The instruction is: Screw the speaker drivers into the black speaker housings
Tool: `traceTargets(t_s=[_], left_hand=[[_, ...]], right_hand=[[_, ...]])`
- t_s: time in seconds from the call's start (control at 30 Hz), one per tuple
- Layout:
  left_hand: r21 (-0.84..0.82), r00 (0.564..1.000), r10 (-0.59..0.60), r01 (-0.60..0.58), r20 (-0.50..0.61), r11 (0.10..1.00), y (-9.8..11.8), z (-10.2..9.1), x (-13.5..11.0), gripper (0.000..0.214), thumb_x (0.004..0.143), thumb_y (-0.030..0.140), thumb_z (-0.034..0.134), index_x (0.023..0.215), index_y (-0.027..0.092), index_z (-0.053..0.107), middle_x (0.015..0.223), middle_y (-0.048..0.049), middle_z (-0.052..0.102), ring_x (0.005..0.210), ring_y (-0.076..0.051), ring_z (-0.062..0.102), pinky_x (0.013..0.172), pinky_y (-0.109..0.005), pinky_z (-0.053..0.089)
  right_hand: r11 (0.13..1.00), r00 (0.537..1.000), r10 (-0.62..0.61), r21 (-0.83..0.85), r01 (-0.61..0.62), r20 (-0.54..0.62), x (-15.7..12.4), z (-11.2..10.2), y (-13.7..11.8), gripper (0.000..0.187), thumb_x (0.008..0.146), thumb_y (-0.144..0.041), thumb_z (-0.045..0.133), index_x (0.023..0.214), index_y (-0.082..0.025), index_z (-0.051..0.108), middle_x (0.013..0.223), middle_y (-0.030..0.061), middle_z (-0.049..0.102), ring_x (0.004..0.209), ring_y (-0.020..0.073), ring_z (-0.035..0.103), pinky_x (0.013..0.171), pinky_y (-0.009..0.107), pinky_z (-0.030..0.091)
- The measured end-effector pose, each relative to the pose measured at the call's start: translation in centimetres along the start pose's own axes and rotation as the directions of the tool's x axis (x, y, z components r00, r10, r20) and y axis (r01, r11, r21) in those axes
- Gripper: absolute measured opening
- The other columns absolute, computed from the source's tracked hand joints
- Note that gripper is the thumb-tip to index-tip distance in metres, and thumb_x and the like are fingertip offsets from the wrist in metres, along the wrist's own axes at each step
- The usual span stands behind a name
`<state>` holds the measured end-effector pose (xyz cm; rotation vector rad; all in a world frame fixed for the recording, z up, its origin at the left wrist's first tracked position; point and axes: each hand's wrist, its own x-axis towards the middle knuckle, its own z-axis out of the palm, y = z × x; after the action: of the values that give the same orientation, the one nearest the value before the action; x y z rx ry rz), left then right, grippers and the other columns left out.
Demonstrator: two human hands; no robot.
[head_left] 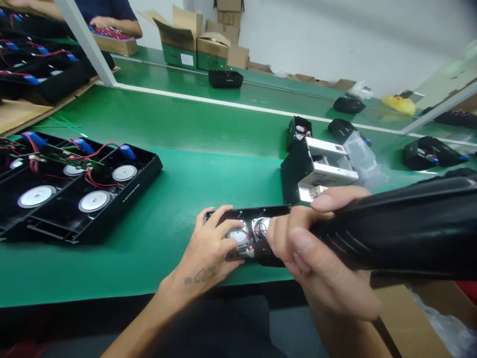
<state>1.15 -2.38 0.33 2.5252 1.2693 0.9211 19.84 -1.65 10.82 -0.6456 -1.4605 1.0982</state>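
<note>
On the near edge of the green bench lies a black speaker housing (242, 213), its inside facing up with two round white-backed speaker drivers (238, 235) and thin red wires. My left hand (212, 246) grips its left end, fingers across the far wall and thumb by the driver. Closed around a thick black electric screwdriver (395, 231) is my right hand (316, 248), just above the housing's right half. The tool's tip is hidden behind my fingers. A silver-and-black boxy device (318, 166) stands just beyond my right hand.
Several open housings (126, 191) with drivers, wires and blue cylinders sit at left. Black units (225, 79) stand on the far strip, more at right. A metal post (87, 42) rises at left. A co-worker's hand (102, 22) is beyond it. A cardboard box (413, 318) stands below right.
</note>
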Motion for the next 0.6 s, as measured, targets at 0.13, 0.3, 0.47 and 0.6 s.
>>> traceTargets(t_s=[0.13,0.3,0.47,0.6], left_hand=[[-0.034,0.997,0.034,-0.032,0.076,0.999,-0.4,-1.0,-0.1,0.030,0.081,0.046,0.087,0.097,0.025,0.073,0.140,-0.0066,0.067,0.150,-0.042,0.043,0.115,-0.076,0.033],[-0.125,0.998,0.060,-0.061,-0.015,0.990,-0.3,-1.7,-0.9,0.043,0.087,0.048,0.081,0.121,0.023,0.068,0.148,-0.0124,0.061,0.158,-0.041,0.032,0.123,-0.081,0.020],[-0.176,0.982,0.080,-0.110,-0.171,0.978,0.6,-1.1,-1.4,0.019,0.095,0.024,0.074,0.113,0.031,0.072,0.129,-0.0019,0.073,0.156,-0.033,0.038,0.124,-0.079,0.021],[-0.182,0.980,0.046,-0.082,-0.194,0.980,1.2,-1.0,-1.3,0.012,0.094,0.021,0.075,0.103,0.029,0.075,0.121,-0.0003,0.076,0.152,-0.033,0.045,0.125,-0.078,0.022]], right_hand=[[0.972,0.995,-0.091,0.212,0.099,-0.050,0.2,0.1,-0.4,0.030,0.094,-0.010,0.061,0.117,-0.028,0.054,0.063,-0.0114,0.049,0.045,0.0056,0.046,0.049,0.025,0.040],[0.960,0.991,-0.098,0.254,0.120,-0.095,-0.1,-0.3,-0.8,0.029,0.094,-0.009,0.059,0.117,-0.028,0.054,0.062,-0.0107,0.049,0.045,0.0048,0.044,0.050,0.025,0.041],[0.951,0.994,-0.103,0.288,0.112,-0.047,-0.8,-0.8,-1.6,0.028,0.097,-0.010,0.057,0.118,-0.029,0.054,0.063,-0.0098,0.050,0.047,0.0051,0.046,0.054,0.026,0.044],[0.949,0.993,-0.088,0.297,0.107,-0.076,-0.9,-0.9,-2.0,0.027,0.096,-0.012,0.058,0.118,-0.028,0.055,0.062,-0.0090,0.050,0.048,0.0057,0.048,0.054,0.026,0.045]])
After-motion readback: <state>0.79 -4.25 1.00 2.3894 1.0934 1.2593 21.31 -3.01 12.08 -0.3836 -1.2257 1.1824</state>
